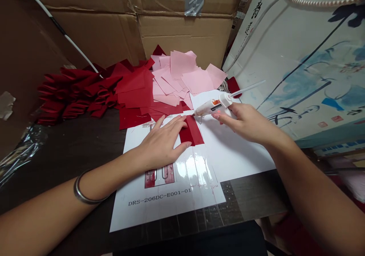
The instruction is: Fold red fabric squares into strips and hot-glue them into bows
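Note:
My right hand [242, 121] is wrapped round a white hot glue gun [209, 105], with a clear glue stick [251, 88] poking out of its back. The gun's nozzle points left and down at the top right corner of a folded dark red fabric piece [192, 130]. My left hand [167, 138] lies palm down with its fingers stretched out, the fingertips resting along the piece's left side. Under both is a printed sheet [173, 210] with a picture and lettering. A blank white sheet [242, 153] lies to its right.
Loose red pieces [135, 88] and pink pieces [185, 77] are heaped behind my hands. Folded red pieces [76, 92] pile up at the left. Cardboard [182, 35] walls the back. A painted panel [308, 65] leans at the right, with a cable [256, 24] before it.

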The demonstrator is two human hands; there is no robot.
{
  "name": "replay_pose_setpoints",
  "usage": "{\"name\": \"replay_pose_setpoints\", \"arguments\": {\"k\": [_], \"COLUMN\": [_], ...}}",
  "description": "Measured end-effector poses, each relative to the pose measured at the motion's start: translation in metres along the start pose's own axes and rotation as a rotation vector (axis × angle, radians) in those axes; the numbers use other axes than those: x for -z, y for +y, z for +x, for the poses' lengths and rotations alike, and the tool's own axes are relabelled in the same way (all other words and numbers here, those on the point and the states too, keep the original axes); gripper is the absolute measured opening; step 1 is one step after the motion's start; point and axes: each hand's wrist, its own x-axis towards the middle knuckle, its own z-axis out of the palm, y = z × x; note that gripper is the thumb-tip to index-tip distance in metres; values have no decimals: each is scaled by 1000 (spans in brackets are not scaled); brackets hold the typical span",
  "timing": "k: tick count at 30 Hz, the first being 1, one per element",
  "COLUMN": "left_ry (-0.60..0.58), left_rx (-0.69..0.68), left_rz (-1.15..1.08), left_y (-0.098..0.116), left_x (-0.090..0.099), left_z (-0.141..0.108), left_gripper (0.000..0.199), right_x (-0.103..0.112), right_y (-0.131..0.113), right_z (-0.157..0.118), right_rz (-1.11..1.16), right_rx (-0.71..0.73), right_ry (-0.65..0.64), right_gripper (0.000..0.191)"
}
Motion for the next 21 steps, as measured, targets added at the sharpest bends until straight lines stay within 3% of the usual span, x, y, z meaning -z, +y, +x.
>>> {"name": "replay_pose_setpoints", "arguments": {"k": [13,21], "left_ry": [4,-1], "left_rx": [-5,-1], "left_rz": [6,-9], "left_y": [-2,-1], "left_x": [-1,-1], "left_z": [0,0], "left_gripper": [50,51], "right_x": [1,11], "right_y": [0,-1], "right_z": [-2,-7], "right_rz": [-63,31], "right_rx": [10,30], "right_ry": [22,-65], "right_gripper": [47,42]}}
